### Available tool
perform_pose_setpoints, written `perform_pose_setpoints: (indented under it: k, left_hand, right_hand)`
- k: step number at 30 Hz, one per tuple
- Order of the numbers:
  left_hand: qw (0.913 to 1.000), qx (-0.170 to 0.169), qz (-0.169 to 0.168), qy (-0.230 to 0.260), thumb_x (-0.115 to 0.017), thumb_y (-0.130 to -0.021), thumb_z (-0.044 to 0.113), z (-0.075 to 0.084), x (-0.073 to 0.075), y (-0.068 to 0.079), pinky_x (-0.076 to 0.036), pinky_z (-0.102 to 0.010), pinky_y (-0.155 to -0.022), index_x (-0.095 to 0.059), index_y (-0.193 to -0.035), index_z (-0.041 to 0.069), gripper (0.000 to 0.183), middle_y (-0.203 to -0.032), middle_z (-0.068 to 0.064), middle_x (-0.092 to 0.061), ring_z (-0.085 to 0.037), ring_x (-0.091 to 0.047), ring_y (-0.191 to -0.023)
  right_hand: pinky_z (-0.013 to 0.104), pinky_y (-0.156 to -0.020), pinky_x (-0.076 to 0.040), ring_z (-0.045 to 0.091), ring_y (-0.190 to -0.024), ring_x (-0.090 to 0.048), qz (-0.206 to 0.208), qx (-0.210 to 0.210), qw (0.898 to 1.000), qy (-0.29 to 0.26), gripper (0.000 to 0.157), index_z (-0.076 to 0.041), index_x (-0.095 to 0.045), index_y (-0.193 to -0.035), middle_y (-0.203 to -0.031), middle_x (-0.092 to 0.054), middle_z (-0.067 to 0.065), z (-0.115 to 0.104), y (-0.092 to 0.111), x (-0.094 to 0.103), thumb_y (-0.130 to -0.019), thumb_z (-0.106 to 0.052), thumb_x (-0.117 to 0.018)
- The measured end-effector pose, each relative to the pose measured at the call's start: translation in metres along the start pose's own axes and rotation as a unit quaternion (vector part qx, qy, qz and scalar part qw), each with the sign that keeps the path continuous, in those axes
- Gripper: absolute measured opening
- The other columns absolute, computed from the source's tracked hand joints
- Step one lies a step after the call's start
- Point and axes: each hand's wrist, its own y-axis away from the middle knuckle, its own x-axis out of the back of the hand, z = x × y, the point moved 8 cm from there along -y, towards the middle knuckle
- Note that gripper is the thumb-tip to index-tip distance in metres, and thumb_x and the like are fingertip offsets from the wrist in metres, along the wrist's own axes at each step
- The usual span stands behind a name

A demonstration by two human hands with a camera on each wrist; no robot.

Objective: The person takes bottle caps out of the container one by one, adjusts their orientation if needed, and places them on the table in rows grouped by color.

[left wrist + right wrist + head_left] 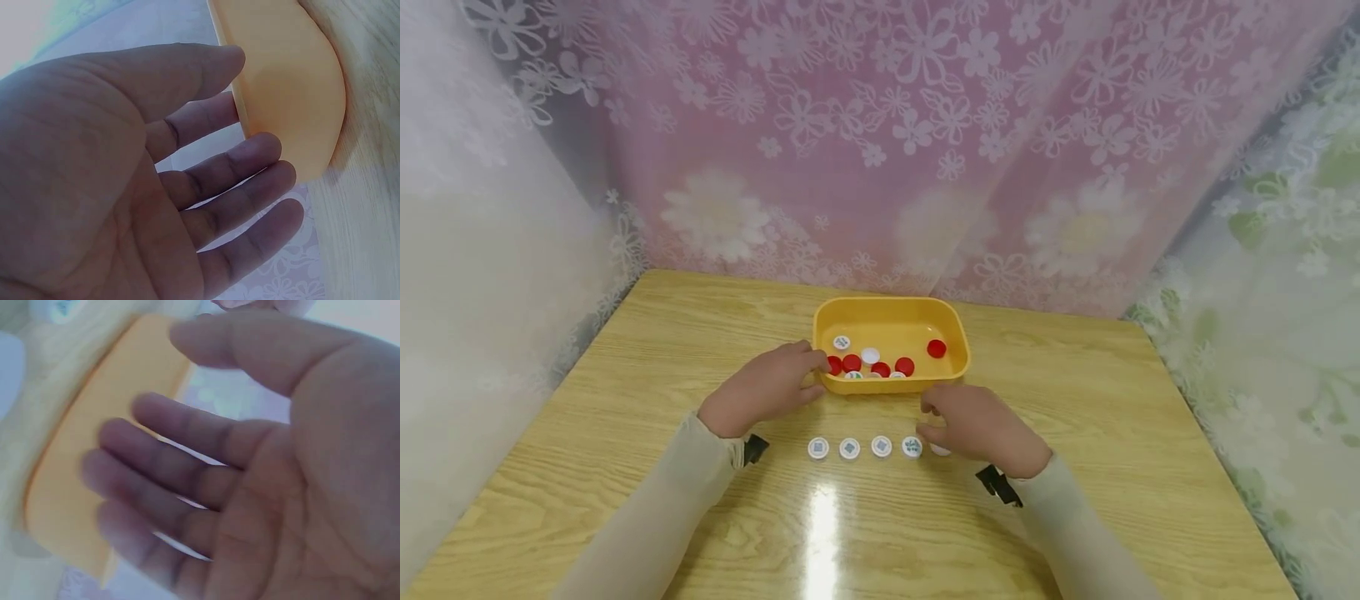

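My left hand (pixel 765 389) holds the near-left corner of a yellow tray (pixel 891 387). In the left wrist view its thumb lies over the outer wall, the index finger passes behind the rim, and the other fingers spread loosely. Bent gently, with nothing between its fingers, my right hand (pixel 973 421) hovers just in front of the tray's near-right corner. Below it is a white disc (pixel 940 451), partly covered by the hand. To its left, a row of white discs with blue-grey prints includes a blossom-like one (pixel 912 447) and a square-patterned one (pixel 818 448).
Inside the tray lie several red discs, one (pixel 936 348) apart at the right, plus a plain white disc (pixel 870 356) and a printed one (pixel 842 342). The wooden table (pixel 1075 383) meets a pink floral curtain (pixel 880 167) behind, with pale curtains at both sides.
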Motion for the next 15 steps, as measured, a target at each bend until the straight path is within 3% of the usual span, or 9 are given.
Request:
perform_pose_setpoints:
  k: [5,8,11,15]
  left_hand:
    - [1.0,0.006,-0.001,0.001,-0.073,-0.097,0.024,0.003,0.003,0.002,-0.052,-0.036,-0.082,-0.069,-0.123,0.008,0.031,-0.107,-0.006,-0.064,-0.018,-0.055,-0.085]
    - [0.9998,0.02,-0.005,0.007,-0.071,-0.097,0.023,0.003,0.003,0.003,-0.052,-0.036,-0.081,-0.067,-0.125,0.007,0.032,-0.108,-0.007,-0.063,-0.019,-0.055,-0.086]
    - [0.9992,0.034,-0.017,0.013,-0.069,-0.097,0.025,0.002,0.001,0.005,-0.051,-0.037,-0.082,-0.065,-0.13,0.007,0.037,-0.112,-0.007,-0.061,-0.019,-0.055,-0.088]
    - [0.9989,0.038,-0.024,0.007,-0.07,-0.097,0.028,0.002,0.0,0.006,-0.052,-0.037,-0.086,-0.063,-0.135,0.009,0.042,-0.118,-0.008,-0.061,-0.019,-0.056,-0.093]
  right_hand:
    - [0.033,-0.07,-0.053,0.013,-0.069,-0.054,0.113,0.062,0.992,0.013,0.03,-0.009,-0.067,-0.117,-0.102,-0.065,0.002,-0.015,-0.005,0.041,-0.094,-0.029,-0.074]
    - [0.034,-0.069,-0.053,0.015,-0.07,-0.056,0.16,0.077,0.984,0.004,0.037,-0.007,-0.064,-0.126,-0.113,-0.064,0.006,-0.021,-0.017,0.068,-0.095,-0.025,-0.073]
    - [0.036,-0.074,-0.055,0.02,-0.08,-0.061,0.173,0.078,0.982,0.001,0.042,-0.006,-0.06,-0.132,-0.122,-0.063,0.01,-0.025,-0.035,0.089,-0.096,-0.025,-0.071]
    - [0.038,-0.079,-0.057,0.024,-0.089,-0.063,0.153,0.074,0.985,0.017,0.046,-0.008,-0.056,-0.136,-0.127,-0.06,0.01,-0.03,-0.066,0.104,-0.097,-0.028,-0.071]
